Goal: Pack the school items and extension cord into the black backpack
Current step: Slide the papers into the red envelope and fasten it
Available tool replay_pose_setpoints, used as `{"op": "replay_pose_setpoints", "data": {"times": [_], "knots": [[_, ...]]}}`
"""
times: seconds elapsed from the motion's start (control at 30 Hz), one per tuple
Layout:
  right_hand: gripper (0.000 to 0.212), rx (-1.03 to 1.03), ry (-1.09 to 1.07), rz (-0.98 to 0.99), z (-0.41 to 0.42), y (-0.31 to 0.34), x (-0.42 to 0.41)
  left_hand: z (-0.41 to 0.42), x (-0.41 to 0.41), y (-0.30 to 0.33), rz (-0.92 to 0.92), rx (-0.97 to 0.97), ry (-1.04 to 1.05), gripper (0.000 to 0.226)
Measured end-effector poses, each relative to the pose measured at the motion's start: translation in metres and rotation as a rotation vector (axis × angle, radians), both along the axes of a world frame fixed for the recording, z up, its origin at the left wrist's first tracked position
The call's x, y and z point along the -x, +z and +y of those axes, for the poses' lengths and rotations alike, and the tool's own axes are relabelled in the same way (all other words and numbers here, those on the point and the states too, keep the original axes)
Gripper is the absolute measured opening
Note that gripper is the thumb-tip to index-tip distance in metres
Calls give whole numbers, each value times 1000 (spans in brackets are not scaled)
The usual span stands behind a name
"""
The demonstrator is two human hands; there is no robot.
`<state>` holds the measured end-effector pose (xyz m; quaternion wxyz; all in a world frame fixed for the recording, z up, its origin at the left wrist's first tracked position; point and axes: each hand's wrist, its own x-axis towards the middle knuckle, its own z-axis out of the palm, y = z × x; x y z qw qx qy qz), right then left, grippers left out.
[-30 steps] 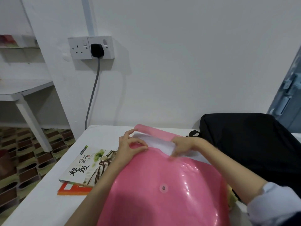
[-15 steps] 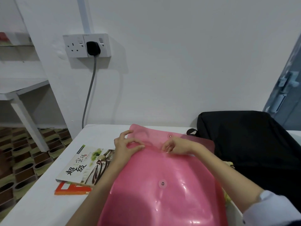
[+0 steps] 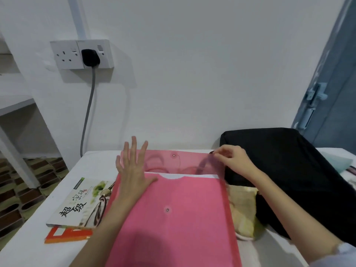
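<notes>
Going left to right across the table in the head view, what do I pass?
Orange book under the Chinese-titled book → left hand → pink folder → right hand → black backpack.

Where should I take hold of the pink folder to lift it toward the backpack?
Probably the pink folder by its right long edge, coming from the black backpack side. That edge overhangs a pale pouch, leaving finger room; the flap is open, so close it first to keep the papers in.
</notes>
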<state>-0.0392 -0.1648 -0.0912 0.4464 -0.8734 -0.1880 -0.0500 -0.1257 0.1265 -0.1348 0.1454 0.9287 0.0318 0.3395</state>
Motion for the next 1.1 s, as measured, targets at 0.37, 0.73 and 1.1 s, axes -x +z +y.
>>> {"op": "replay_pose_setpoints", "data": {"times": [0.37, 0.73, 1.1], "knots": [[62, 830, -514, 67, -41, -41, 20, -85, -24, 44, 354, -181, -76, 34], [14, 369, -551, -123, -85, 31, -8, -81, -42, 7, 779, 9, -372, 40], [13, 218, -739, -217, -165, 94, -35, -81, -43, 0, 785, 25, -375, 34]]}}
